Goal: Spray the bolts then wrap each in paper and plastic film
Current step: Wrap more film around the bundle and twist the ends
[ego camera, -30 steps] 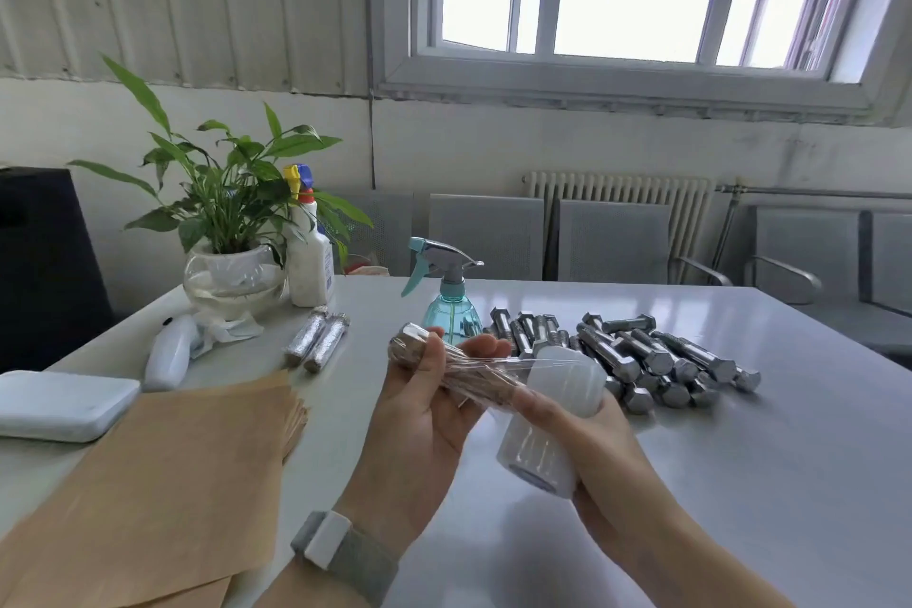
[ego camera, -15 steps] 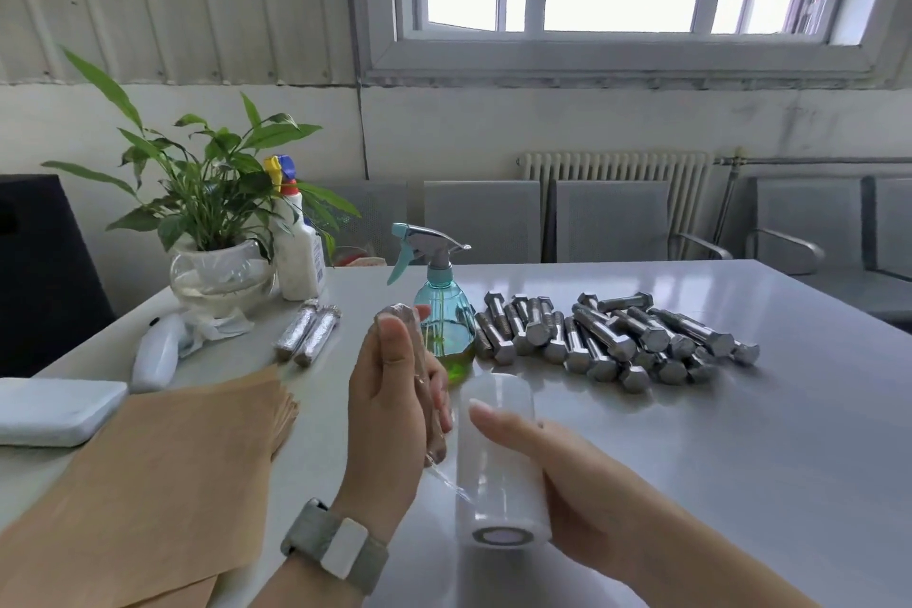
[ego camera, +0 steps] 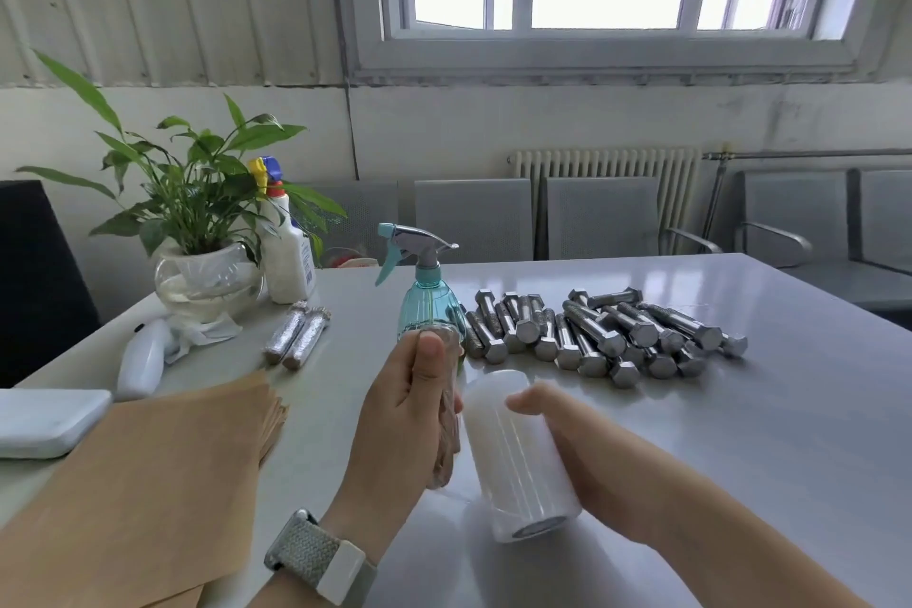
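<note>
Left hand (ego camera: 409,415) clenched round one bolt (ego camera: 446,415), held near-upright above the worktop (ego camera: 715,459), head end up under the thumb; bolt already sheathed in paper and clear film. Right hand (ego camera: 582,454) grasps the film roll (ego camera: 518,449) from its right side, thumb on the upper end; roll sits just beside the bolt, and a thin strand of film appears to run between them low down. Handling judgement: bolt is steel, so heavy for its size and rigid; the film skin will be slick, so the grip belongs around the mid-shank with the thumb capping the head. Roll is light and stiff; film itself is thin, stretchy and clingy, likely to tear or bunch if pulled unevenly. Counts: one bolt in hand; two finished wrapped bolts (ego camera: 298,338) lying side by side near the plant (ego camera: 197,193); bare bolts in pile (ego camera: 602,333), overlapping, roughly twenty, exact count not possible. One teal spray bottle (ego camera: 427,296); one white spray bottle (ego camera: 286,257); one stack of brown paper (ego camera: 148,484), sheet count unreadable.
</note>
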